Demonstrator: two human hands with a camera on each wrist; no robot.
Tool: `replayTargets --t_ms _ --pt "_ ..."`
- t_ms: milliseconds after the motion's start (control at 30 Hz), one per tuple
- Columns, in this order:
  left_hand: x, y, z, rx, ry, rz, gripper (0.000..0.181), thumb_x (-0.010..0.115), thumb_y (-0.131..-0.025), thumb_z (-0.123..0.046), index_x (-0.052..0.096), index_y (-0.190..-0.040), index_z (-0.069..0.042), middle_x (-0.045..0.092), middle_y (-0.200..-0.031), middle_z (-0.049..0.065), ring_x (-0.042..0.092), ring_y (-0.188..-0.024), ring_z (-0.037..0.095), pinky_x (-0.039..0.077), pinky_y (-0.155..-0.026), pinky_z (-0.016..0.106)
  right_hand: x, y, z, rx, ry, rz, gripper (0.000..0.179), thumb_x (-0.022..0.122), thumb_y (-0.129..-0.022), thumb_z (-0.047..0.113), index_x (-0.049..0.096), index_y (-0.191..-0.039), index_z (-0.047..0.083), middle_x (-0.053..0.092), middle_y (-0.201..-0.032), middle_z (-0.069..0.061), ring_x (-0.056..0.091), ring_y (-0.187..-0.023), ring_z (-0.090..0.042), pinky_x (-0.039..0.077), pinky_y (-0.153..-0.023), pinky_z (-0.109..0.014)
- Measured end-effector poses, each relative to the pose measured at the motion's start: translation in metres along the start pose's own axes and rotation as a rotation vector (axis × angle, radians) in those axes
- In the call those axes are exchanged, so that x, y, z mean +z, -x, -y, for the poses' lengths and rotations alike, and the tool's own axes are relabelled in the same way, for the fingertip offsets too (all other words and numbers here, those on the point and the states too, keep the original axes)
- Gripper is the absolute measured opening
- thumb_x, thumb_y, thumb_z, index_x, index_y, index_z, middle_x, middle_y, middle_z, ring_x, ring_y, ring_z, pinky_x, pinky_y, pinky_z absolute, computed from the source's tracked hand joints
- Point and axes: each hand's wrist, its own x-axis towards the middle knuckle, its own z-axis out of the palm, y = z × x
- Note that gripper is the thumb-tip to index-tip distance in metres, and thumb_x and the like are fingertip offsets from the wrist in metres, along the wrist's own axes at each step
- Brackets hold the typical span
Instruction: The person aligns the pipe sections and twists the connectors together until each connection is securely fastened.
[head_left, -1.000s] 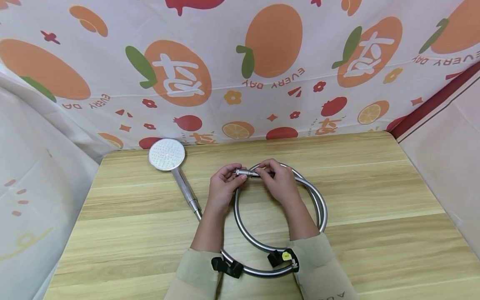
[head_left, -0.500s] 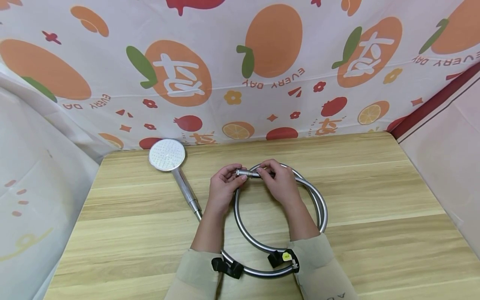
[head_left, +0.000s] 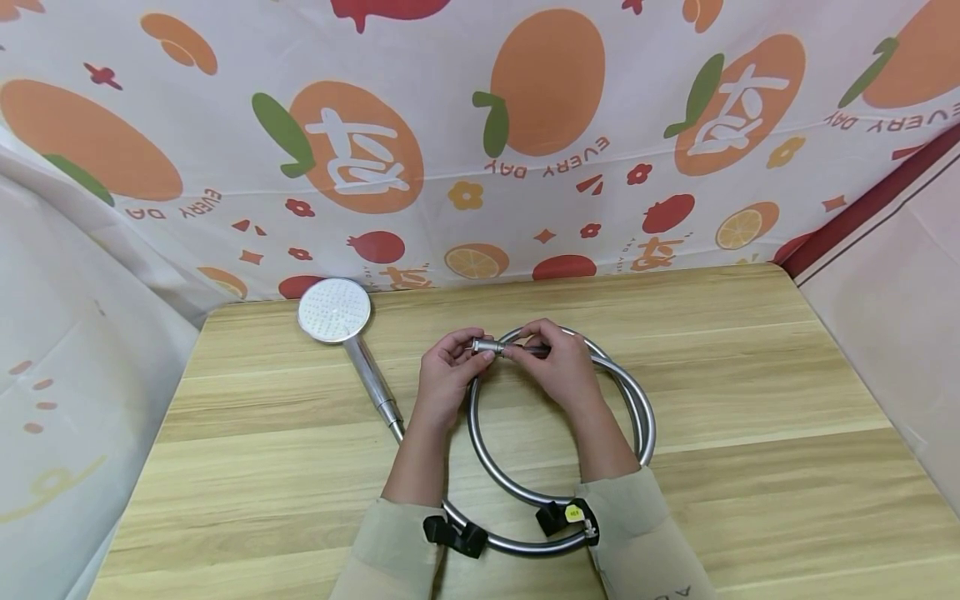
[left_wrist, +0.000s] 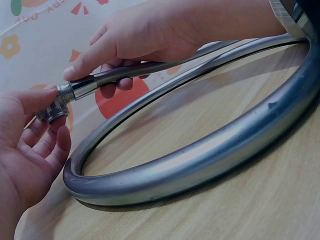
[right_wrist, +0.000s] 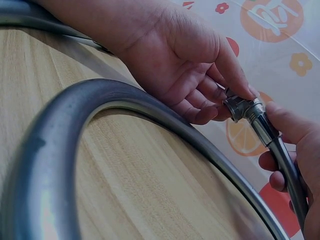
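Observation:
A small branched chrome fitting (left_wrist: 59, 104) sits at the end of a silver shower hose (head_left: 647, 408). My left hand (head_left: 444, 375) pinches that fitting between thumb and fingertips. On the other side my right hand (head_left: 564, 367) grips the hose's smooth metal end sleeve (left_wrist: 85, 89), thumb right by the joint. Both hands are above the coiled hose, which loops on the wooden table (head_left: 750, 375). To the left, joined to the hose's other end, a round shower head (head_left: 333, 310) lies face up.
A fruit-print cloth (head_left: 465, 125) hangs along the table's back edge, and a white cloth (head_left: 82, 375) is at the left. Both sleeves carry black wrist straps (head_left: 454, 535), beside which the hose loop passes.
My right thumb and fingers have shifted slightly left along the hose end toward the fitting. The left hand and the shower head stay where they were.

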Motion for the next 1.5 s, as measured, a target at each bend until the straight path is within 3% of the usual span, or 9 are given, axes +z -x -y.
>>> replayTargets --t_ms 133,400,833,1000,1267,1500 --pt "0.0002 -0.0001 -0.0004 -0.002 -0.002 0.000 0.037 0.072 -0.085 0.005 0.060 -0.120 0.006 0.072 -0.105 0.003 0.069 -0.092 0.011 0.059 -0.076 0.026 0.0003 0.0001 -0.0003 0.012 0.007 0.006 0.036 0.083 -0.078 0.038 0.069 -0.100 0.012 0.071 -0.076 0.004 0.067 -0.075 -0.012 0.044 -0.089 -0.043" --pt "0.0005 -0.0001 -0.0002 -0.006 0.000 -0.006 0.035 0.071 -0.085 0.006 0.062 -0.118 0.005 0.072 -0.103 0.002 0.069 -0.090 0.011 0.059 -0.075 0.025 0.0015 -0.0005 -0.0019 -0.023 0.014 0.003 0.028 0.075 -0.086 0.038 0.069 -0.100 0.014 0.071 -0.076 0.005 0.063 -0.071 -0.011 0.048 -0.077 -0.035" --pt "0.0012 0.0002 -0.0009 0.003 0.008 -0.002 0.036 0.071 -0.084 0.007 0.061 -0.119 0.007 0.073 -0.100 0.001 0.069 -0.088 0.009 0.057 -0.072 0.020 0.0012 -0.0010 -0.0002 -0.014 0.020 0.005 0.015 0.068 -0.093 0.034 0.071 -0.097 0.019 0.067 -0.073 0.009 0.055 -0.064 -0.010 0.046 -0.060 -0.028" --pt "0.0002 -0.0004 -0.0005 -0.011 -0.003 -0.008 0.035 0.072 -0.084 0.005 0.063 -0.117 0.004 0.073 -0.103 0.004 0.069 -0.089 0.012 0.058 -0.074 0.023 0.0010 -0.0007 0.0006 -0.026 0.000 0.007 0.014 0.074 -0.088 0.034 0.072 -0.092 0.020 0.071 -0.079 0.009 0.060 -0.069 -0.008 0.050 -0.064 -0.028" --pt "-0.0005 -0.0008 -0.0004 -0.014 0.003 -0.009 0.036 0.072 -0.085 0.005 0.061 -0.119 0.006 0.072 -0.104 0.003 0.069 -0.093 0.013 0.059 -0.075 0.025 0.0010 0.0001 -0.0008 -0.032 -0.013 0.030 0.027 0.085 -0.077 0.033 0.072 -0.093 0.015 0.073 -0.086 0.006 0.065 -0.077 -0.008 0.054 -0.069 -0.030" --pt "-0.0005 -0.0008 0.0000 -0.010 0.005 -0.008 0.035 0.071 -0.085 0.005 0.061 -0.120 0.006 0.072 -0.103 0.002 0.069 -0.091 0.011 0.058 -0.073 0.022 0.0015 0.0004 -0.0021 -0.043 -0.002 0.036 0.026 0.082 -0.080 0.038 0.073 -0.093 0.018 0.073 -0.087 0.008 0.065 -0.078 -0.007 0.055 -0.070 -0.028"
